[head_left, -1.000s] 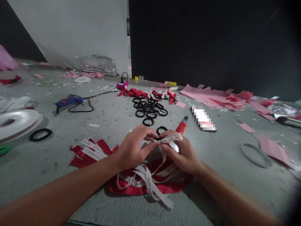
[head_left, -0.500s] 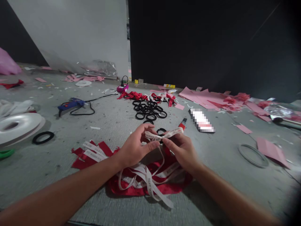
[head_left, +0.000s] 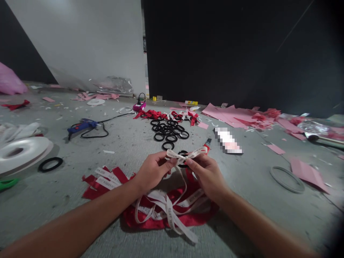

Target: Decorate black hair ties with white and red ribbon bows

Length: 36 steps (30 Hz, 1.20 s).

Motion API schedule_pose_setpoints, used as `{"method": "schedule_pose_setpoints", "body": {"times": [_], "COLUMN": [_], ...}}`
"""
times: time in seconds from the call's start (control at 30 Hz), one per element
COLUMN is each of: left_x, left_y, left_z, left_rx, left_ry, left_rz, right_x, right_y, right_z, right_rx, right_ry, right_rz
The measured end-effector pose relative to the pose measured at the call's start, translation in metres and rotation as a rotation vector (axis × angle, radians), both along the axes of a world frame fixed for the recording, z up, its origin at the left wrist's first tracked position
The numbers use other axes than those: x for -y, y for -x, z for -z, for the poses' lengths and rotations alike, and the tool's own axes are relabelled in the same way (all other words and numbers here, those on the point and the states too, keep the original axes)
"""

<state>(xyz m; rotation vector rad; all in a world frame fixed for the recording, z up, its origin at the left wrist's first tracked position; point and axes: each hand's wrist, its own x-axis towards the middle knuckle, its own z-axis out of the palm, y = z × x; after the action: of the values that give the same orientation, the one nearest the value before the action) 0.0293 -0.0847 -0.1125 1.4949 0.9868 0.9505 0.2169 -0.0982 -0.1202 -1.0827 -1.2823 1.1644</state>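
Note:
Between my fingers is a bow of white printed ribbon (head_left: 198, 152), its two loops spread to left and right. My left hand (head_left: 156, 166) pinches the bow's left side, while my right hand (head_left: 205, 170) grips it close to the knot. A black ring (head_left: 183, 154) shows just behind the bow; whether the ribbon is tied to it I cannot tell. One thin ribbon tail hangs from the knot. Below my hands lies a heap of red ribbon (head_left: 145, 223) and loose white printed ribbon (head_left: 170, 211). Cut red and white strips (head_left: 107, 179) lie beside my left forearm.
Several black rings (head_left: 169, 130) and red bows (head_left: 153, 114) lie ahead on the floor. A blue glue gun (head_left: 83, 125), ribbon spool (head_left: 24, 154) and single black ring (head_left: 50, 165) are at left. Right are a phone (head_left: 228, 139), grey ring (head_left: 287, 179) and pink paper (head_left: 309, 175).
My left fingers have lowered and closed in on the bow's left side. Its loops and knot now show more openly. The view has shifted slightly.

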Motion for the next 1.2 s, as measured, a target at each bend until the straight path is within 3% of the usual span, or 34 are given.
{"method": "schedule_pose_setpoints", "body": {"times": [0.2, 0.4, 0.6, 1.2], "left_x": [0.004, 0.006, 0.009, 0.008], "left_y": [-0.007, -0.009, -0.011, -0.011], "left_z": [0.003, 0.009, 0.004, 0.006], "left_rx": [0.154, 0.182, 0.353, 0.225], "left_ry": [0.189, 0.192, 0.216, 0.220], "left_rz": [0.043, 0.066, 0.124, -0.008], "right_x": [0.001, 0.003, 0.002, 0.007], "right_y": [0.003, 0.005, 0.006, 0.009], "right_z": [0.002, 0.005, 0.000, 0.009], "right_rx": [-0.071, -0.186, -0.260, -0.166], "right_ry": [0.030, 0.067, 0.093, 0.050], "right_rz": [-0.019, -0.080, -0.070, -0.093]}}
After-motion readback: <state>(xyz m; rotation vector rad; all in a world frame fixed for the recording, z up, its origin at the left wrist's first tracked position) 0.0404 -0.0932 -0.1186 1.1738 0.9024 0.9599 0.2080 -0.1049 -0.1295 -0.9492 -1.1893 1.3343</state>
